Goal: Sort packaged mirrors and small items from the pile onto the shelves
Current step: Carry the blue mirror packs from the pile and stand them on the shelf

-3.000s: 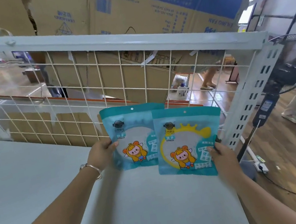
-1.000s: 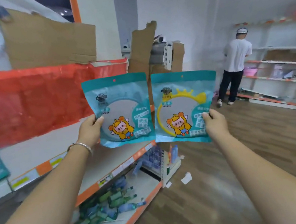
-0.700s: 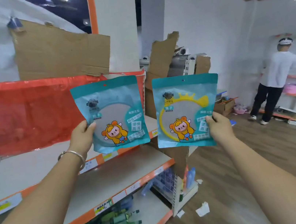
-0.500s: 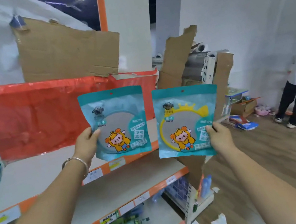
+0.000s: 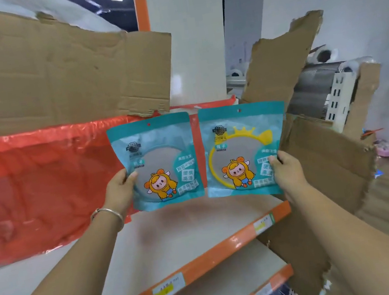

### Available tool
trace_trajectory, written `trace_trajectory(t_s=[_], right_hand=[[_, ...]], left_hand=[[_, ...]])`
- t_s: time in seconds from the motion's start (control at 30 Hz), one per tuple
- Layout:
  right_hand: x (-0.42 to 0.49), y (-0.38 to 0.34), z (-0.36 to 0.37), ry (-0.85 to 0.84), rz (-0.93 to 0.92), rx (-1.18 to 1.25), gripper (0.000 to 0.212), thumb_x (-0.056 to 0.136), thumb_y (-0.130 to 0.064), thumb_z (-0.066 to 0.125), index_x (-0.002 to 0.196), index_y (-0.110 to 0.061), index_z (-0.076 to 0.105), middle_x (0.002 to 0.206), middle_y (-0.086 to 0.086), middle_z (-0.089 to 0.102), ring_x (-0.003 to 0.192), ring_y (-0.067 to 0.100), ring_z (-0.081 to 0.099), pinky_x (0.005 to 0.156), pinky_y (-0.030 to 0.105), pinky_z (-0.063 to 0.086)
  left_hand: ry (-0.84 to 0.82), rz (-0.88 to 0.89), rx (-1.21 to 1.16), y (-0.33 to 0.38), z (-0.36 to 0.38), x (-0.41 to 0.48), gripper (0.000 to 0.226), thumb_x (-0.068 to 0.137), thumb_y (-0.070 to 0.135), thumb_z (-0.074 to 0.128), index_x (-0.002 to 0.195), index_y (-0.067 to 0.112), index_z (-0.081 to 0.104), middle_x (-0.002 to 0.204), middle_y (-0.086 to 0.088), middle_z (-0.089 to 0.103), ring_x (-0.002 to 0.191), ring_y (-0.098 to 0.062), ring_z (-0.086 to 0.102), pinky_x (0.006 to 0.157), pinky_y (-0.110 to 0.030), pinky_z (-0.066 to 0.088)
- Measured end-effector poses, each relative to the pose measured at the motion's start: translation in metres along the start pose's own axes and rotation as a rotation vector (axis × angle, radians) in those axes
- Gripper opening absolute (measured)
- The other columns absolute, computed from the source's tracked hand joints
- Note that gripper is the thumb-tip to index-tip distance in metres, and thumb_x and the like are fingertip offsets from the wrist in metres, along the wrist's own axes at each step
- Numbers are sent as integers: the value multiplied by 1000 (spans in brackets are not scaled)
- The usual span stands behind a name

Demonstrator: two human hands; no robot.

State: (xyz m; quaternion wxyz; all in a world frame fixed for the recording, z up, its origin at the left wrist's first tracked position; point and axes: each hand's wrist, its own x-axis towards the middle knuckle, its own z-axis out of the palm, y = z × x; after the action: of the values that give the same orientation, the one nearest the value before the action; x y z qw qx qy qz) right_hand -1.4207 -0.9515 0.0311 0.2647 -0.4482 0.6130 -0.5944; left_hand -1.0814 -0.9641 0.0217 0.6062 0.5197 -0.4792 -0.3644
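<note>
Head view.

- The left hand (image 5: 121, 191) is pinching the teal-rimmed mirror packet (image 5: 162, 157) at its left edge. The thumb is lying on the front and the fingers are curling behind.
- The right hand (image 5: 286, 171) is gripping the yellow-rimmed mirror packet (image 5: 241, 145) the same way, at its lower right edge.
- Both packets are hanging upright in the air, fronts toward the camera. They are side by side with their near edges just apart, above the shelf (image 5: 200, 227) toward its right end, and are not touching it.
- Holding them by the outer edges is leaving the printed faces uncovered. This is probably for comparing the two designs before choosing places.
- A bracelet (image 5: 108, 214) is sitting on the left wrist.
- A red plastic sheet (image 5: 31, 192) is hanging along the shelf's back edge, with a cardboard sheet (image 5: 64, 78) propped above it.
- The shelf's orange front edge is carrying price labels (image 5: 169, 287). A lower shelf (image 5: 221, 284) is showing beneath.
- Torn cardboard (image 5: 317, 166) is standing off the shelf's right end.
- The packets look to be at the shelf, with the setting-down not yet begun. They look thin and floppy, so they will likely need laying flat or leaning against the back.
</note>
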Motion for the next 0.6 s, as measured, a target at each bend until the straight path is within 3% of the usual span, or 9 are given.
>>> trace_trajectory(t_s=[0.2, 0.3, 0.47, 0.6], right_hand=[[54, 31, 37, -61, 58, 15, 25, 100, -14, 42, 86, -19, 62, 93, 11, 68, 87, 34, 67, 81, 52, 56], [84, 47, 50, -84, 53, -13, 20, 100, -13, 42, 93, -12, 61, 88, 10, 66, 78, 28, 64, 79, 48, 54], [138, 73, 61, -140, 80, 17, 18, 101, -14, 42, 97, -11, 59, 83, 3, 63, 68, 16, 61, 63, 31, 51], [180, 91, 76, -237, 107, 31, 17, 101, -12, 41, 98, -10, 58, 82, 3, 62, 67, 16, 60, 61, 30, 50]], left_hand=[[5, -58, 12, -32, 27, 42, 19, 97, 18, 46, 104, 10, 62, 95, 0, 68, 86, -15, 63, 72, -28, 54], [43, -40, 48, -48, 41, 57, 15, 97, 16, 47, 101, 11, 61, 91, 0, 66, 80, -13, 61, 64, -20, 50], [126, -98, 22, -73, 62, 79, 13, 96, 15, 49, 97, 14, 61, 89, -1, 65, 80, -16, 60, 67, -26, 50], [193, -105, 83, -91, 77, 87, 15, 96, 17, 48, 92, 16, 61, 86, 0, 65, 76, -16, 60, 62, -24, 47]])
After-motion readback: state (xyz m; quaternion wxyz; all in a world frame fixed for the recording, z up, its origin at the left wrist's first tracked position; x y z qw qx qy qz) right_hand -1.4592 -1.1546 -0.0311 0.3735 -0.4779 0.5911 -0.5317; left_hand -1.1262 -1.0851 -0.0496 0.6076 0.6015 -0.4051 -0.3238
